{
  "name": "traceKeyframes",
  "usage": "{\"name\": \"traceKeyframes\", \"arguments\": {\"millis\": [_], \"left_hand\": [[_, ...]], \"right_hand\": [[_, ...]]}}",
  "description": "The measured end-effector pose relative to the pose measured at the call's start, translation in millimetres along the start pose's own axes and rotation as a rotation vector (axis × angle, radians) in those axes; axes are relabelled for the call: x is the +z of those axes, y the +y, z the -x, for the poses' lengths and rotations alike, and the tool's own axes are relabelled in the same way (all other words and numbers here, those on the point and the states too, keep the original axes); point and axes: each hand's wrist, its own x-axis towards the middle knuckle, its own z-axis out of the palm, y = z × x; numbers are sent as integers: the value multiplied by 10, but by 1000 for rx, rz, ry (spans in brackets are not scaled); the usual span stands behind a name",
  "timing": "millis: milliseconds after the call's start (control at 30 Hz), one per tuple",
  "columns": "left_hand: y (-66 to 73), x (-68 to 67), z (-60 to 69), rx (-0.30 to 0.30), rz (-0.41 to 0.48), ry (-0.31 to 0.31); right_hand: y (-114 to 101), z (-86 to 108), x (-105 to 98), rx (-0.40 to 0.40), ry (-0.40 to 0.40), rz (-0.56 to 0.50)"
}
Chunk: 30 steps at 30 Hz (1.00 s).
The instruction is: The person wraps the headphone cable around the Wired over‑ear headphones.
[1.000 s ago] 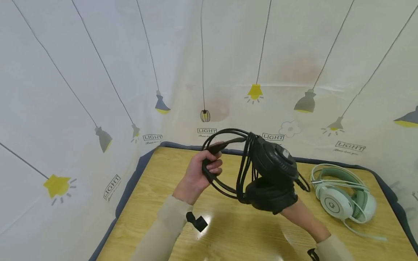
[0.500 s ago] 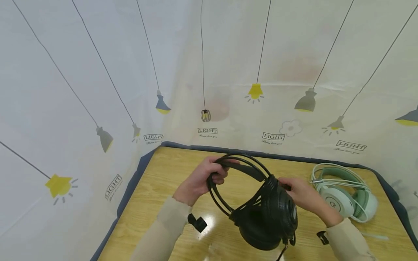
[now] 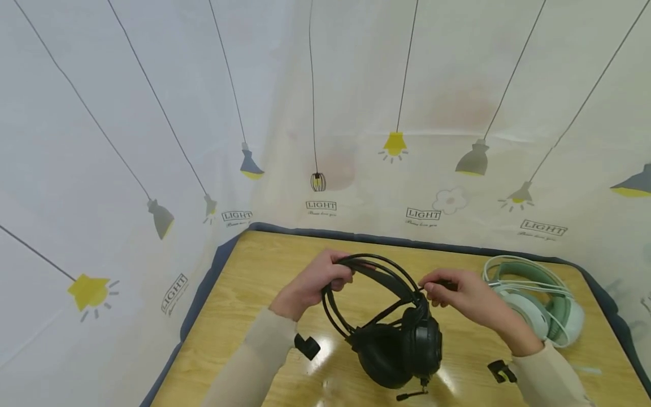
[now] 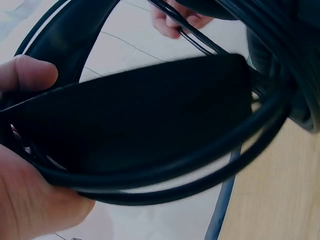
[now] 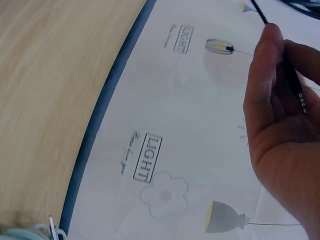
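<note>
In the head view a black headset (image 3: 383, 356) hangs above the table, ear cups down, with a small boom microphone (image 3: 409, 394) below one cup. My left hand (image 3: 315, 281) grips the top of its headband; the left wrist view shows thumb and fingers around the padded strap (image 4: 150, 120) and the thin hoops. Beside the upper right of the cups, my right hand (image 3: 470, 297) pinches a black cable (image 5: 260, 12). Its ribbed plug end (image 5: 294, 82) lies inside the curled fingers in the right wrist view. More cable is wound around the headset near the cups.
A mint-green headset (image 3: 569, 319) with its pale cable wrapped around it lies on the wooden table (image 3: 264, 260) at the right, behind my right forearm. A white cloth (image 3: 366, 85) printed with lamps stands along the back and sides, with a dark blue edge.
The black headset has turned from sideways to cups down and come lower. My right hand has moved from behind the cups to their upper right, drawing the cable end away.
</note>
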Motion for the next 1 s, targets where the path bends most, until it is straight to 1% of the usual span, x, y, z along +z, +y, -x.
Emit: {"name": "traceKeyframes", "arguments": {"millis": [100, 200, 300, 400, 500, 567, 667, 767, 900, 1000], "left_hand": [[-25, -1, -12, 8, -86, 9], [-22, 8, -18, 16, -149, 10], [-12, 14, -17, 10, -174, 20], [-5, 10, -19, -7, -201, 34], [-2, 4, -21, -32, -246, 56], [-8, -1, -29, -43, -269, 69], [-25, -13, -40, -49, -306, 83], [-52, -22, -59, -55, -308, 97], [-77, -18, -80, -58, -302, 122], [-94, -13, -93, -56, -300, 147]], "right_hand": [[-61, 4, 29, 50, 8, -100], [-81, -6, 56, 69, 26, -129], [-97, -12, 67, 56, 28, -137], [-115, -12, 69, 24, 10, -138], [-137, -12, 76, -3, -12, -116], [-158, -11, 83, 3, -7, -97], [-194, -14, 109, 53, 45, -79], [-216, -15, 145, 98, 132, -62], [-214, -20, 184, 101, 222, -7], [-209, -34, 201, 90, 256, 62]]}}
